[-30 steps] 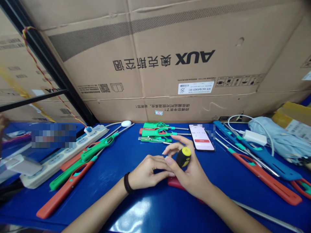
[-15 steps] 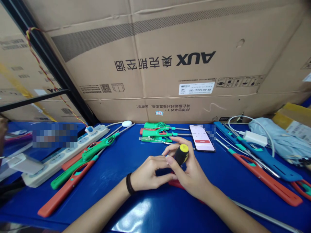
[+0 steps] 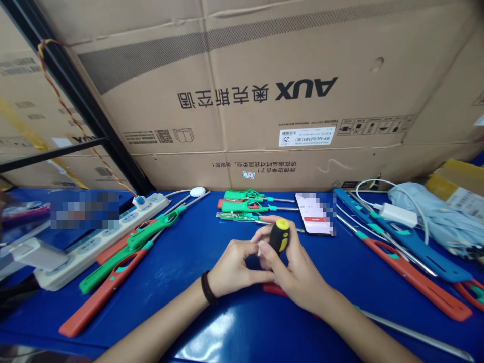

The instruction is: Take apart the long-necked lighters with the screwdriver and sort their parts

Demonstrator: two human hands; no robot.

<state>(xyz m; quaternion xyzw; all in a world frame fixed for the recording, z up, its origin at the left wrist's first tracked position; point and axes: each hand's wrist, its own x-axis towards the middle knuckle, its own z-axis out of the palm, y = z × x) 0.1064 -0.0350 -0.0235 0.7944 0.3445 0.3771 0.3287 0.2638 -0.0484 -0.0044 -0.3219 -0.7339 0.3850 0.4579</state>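
Observation:
My right hand (image 3: 298, 275) is closed around a short screwdriver (image 3: 280, 236) with a black and yellow handle, whose yellow end faces up. The shaft and tip are hidden by the fingers. My left hand (image 3: 236, 269), a dark band on its wrist, has its fingers bent in and meets the right fingertips at the screwdriver's lower end. What the left fingers grip cannot be made out. Beneath both hands lies a red lighter (image 3: 275, 289), mostly covered, with a metal tube (image 3: 412, 328) running toward the lower right.
Several long-necked lighters lie left (image 3: 109, 287), behind the hands (image 3: 244, 206) and right (image 3: 419, 280) on the blue table (image 3: 181, 322). A phone (image 3: 315, 222) shows a timer. A power strip (image 3: 88, 247) is at left, a white charger (image 3: 398, 215) at right, a large carton (image 3: 234, 60) behind.
The screwdriver handle has tilted and shifted slightly to the left and upward in my right hand. Both hands stay together in nearly the same place.

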